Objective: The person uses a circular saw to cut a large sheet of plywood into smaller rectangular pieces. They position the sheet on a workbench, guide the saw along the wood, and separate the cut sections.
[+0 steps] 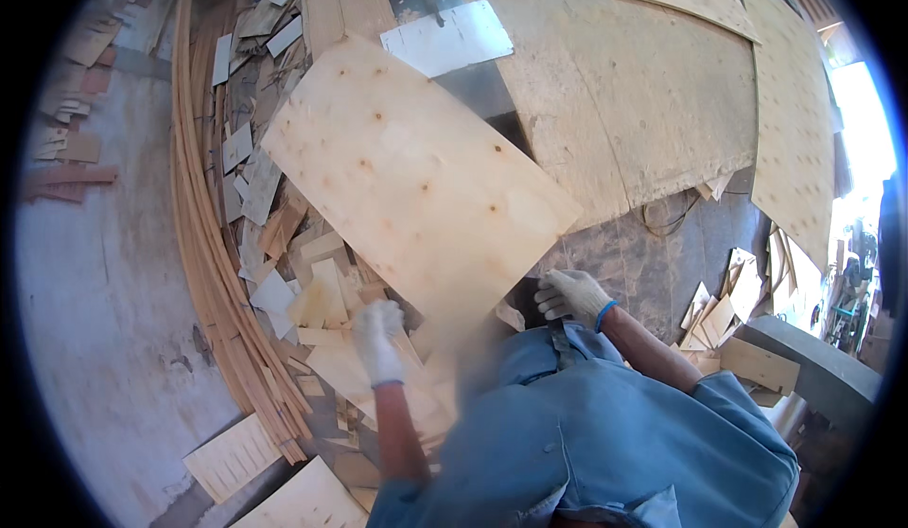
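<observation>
A rectangular plywood sheet with dark knots lies at a slant in front of me, its near corner by my body. My left hand, in a white glove, is just off the sheet's near left edge, above wood scraps; its fingers are blurred. At the sheet's near right edge is my right hand, in a white glove with a blue cuff. Its fingers are curled in beside a dark strap at my waist; what they hold, if anything, is hidden. A blurred patch covers the sheet's near corner.
Long thin wooden strips run along the left, beside scattered veneer offcuts. A white panel lies beyond the sheet. Large plywood boards fill the far right. More offcuts lean near a grey beam.
</observation>
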`<state>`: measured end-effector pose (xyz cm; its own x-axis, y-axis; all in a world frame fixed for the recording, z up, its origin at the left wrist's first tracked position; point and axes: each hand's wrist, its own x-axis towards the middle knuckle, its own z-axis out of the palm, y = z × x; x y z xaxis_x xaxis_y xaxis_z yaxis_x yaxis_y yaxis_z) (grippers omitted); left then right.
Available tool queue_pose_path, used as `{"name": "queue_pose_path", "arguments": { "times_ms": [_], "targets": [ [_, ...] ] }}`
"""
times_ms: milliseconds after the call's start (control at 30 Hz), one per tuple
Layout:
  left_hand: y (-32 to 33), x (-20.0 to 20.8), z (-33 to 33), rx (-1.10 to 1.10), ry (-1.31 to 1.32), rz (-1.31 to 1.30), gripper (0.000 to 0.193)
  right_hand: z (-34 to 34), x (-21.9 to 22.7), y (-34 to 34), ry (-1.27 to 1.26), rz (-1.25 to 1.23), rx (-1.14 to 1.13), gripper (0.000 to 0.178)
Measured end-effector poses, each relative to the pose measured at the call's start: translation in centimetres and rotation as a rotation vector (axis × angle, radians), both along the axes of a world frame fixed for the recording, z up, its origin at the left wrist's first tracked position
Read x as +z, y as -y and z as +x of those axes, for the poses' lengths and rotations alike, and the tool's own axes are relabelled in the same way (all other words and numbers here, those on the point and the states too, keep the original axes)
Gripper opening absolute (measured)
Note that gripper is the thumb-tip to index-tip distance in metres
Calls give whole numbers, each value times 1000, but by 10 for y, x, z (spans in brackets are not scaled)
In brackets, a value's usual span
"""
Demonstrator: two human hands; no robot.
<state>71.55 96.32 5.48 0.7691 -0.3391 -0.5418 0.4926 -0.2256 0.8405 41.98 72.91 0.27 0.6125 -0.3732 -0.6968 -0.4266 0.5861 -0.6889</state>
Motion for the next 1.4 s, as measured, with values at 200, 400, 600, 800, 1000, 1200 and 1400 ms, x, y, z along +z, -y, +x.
{"name": "queue_pose_path", "arguments": {
  "times_ms": [200, 400, 600, 800, 1000, 1200, 1400],
  "targets": [
    [-1, -39, 44, 97, -104, -10, 51, 58, -6, -42, 152, 397, -105, 37],
    [1, -46, 34, 104, -229, -179, 57, 66, -62, -76, 53, -260, -36, 42],
    [22, -36, 44, -37, -329, -296, 67, 36, 30, -12, -48, 15, -572, 40],
    [86, -33, 35, -17, -595, -516, 67, -83, 56, 66, -354, -241, -747, 41],
    [125, -33, 18, 102, -622, -510, 56, -74, 50, 103, -376, -673, -956, 29],
    [131, -19, 28, 216, -570, -424, 44, -22, 64, 197, -468, -961, -629, 30],
    [141, -17, 32, 310, -479, -510, 40, 59, 68, 300, -331, -721, -311, 36]
  ]
}}
